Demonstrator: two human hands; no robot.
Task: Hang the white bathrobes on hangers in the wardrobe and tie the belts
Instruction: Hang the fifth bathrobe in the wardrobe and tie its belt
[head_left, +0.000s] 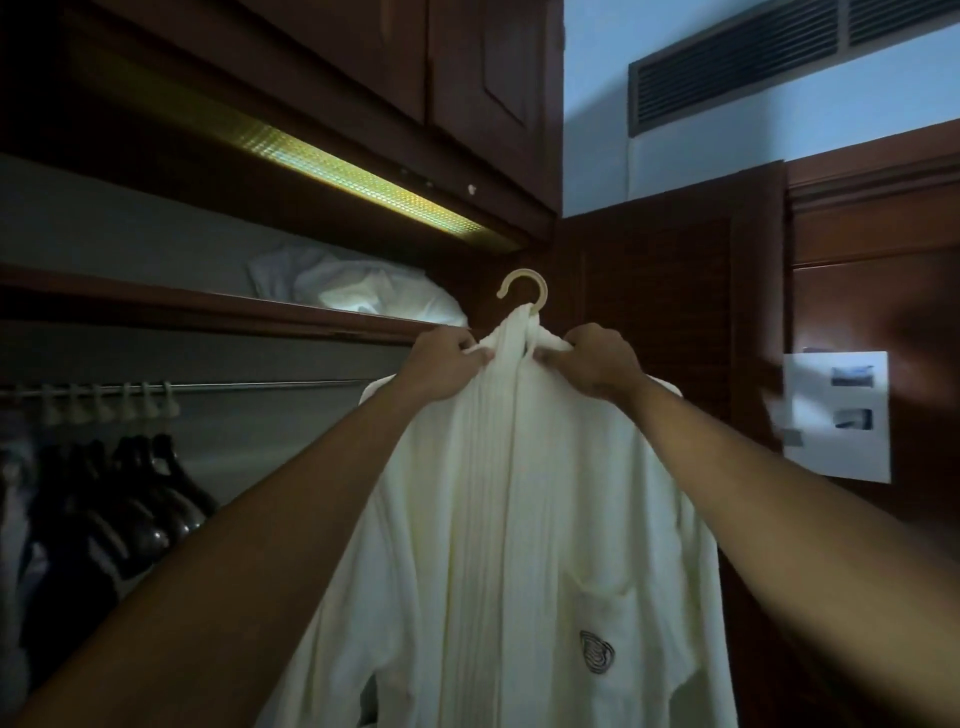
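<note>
- Both bare forearms reach up from the bottom corners of the head view toward a white bathrobe (519, 519) held up in front of the wardrobe (311, 104).
- Left hand (441, 364) grips the collar fabric on the left side of the neck, fingers curled into the cloth.
- Right hand (592, 364) pinches the collar on the right side in the same way, just beside the hanger's neck.
- The robe sits on a hanger whose pale hook (524, 288) rises free just above the two hands and is not on anything.
- A chest pocket (597, 613) on the robe carries a dark swirl emblem (596, 652).
- To the left, the metal rail (234, 385) runs across the wardrobe, with a cluster of dark empty hangers (130, 483) hanging at its left end.
- Above the rail, white bedding (353, 286) lies on the shelf under a lit strip (337, 171).
- On the right, a white sheet with pictures (836, 415) is fixed to the wooden door.
</note>
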